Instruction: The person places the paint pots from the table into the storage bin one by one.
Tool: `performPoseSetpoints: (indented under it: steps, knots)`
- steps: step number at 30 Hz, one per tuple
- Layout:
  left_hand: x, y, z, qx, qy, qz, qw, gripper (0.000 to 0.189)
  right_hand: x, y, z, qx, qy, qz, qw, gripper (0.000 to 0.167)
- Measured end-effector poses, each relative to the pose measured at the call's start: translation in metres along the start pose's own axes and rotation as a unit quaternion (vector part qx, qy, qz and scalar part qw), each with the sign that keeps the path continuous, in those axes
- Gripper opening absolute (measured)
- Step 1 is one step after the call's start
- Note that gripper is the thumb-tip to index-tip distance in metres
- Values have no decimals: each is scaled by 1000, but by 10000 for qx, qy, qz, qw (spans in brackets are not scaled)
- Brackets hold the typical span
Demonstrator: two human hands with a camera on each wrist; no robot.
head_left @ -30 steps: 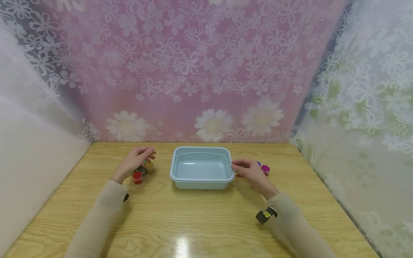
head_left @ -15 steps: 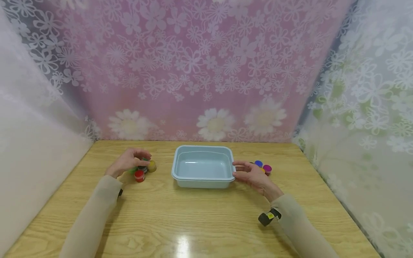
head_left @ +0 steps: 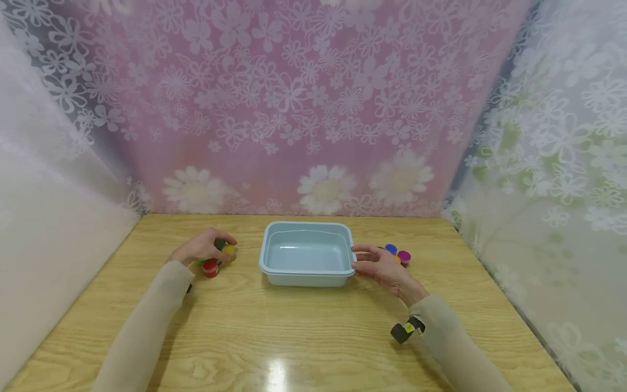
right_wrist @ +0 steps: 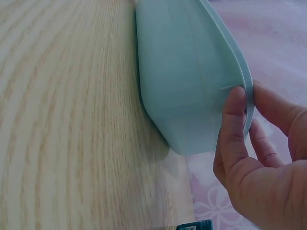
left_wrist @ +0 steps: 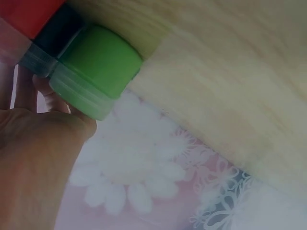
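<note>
In the head view my left hand reaches over a cluster of small paint jars on the left, thumb and fingers around the yellow jar. A red jar stands just in front of that hand. The left wrist view shows a green-lidded jar beside a black one, both close to the hand; the fingertips are hidden behind them. My right hand pinches the right rim of a light blue plastic tub, thumb on the rim and fingers under it in the right wrist view.
Behind the right hand stand several more jars, among them a blue one and a magenta one. All of it rests on a wooden table. A pink flowered curtain hangs along the table's back edge.
My left hand has come down onto the jars and its fingers have closed around the yellow one. The right hand has taken hold of the tub's rim; the tub has barely moved.
</note>
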State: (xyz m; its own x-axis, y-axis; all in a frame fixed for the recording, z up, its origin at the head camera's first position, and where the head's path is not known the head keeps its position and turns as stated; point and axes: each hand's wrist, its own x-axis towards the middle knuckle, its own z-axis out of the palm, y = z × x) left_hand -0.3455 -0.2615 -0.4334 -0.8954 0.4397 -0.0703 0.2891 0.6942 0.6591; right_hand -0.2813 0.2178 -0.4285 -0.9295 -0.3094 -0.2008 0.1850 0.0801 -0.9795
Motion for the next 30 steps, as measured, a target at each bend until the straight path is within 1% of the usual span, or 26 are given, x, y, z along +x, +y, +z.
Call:
performPoseSetpoints:
  steps: [4,9,13,16,17,22,26,30]
  knots:
    - [0,-2,1,-41,-41,46,10000,45,1,2,2,15,24,-22,10000,59]
    - [1,-3,2,-55,17,-164,9998,44,2,3,3,20,-25,-36,10000,59]
    - [1,-2,3,-100,181,-306,9993,47,3,3,3,16,-27,-83,10000,59]
    - [1,-1,2,-118,311,-324,9989,49,3,3,3,-41,-25,-91,9999,59]
    - [1,0,1,-134,366,-288,9988,50,3,3,3,-51,-22,-88,9999,59]
    - [1,7,-1,-378,633,-221,9970,52,2,3,2,-54,37,-87,9999,60]
    - [1,18,-4,-828,776,-299,9931,52,1,1,1,-9,81,-55,10000,61]
    - [3,28,-6,-1287,813,-372,9876,53,2,-1,1,21,114,5,9999,62]
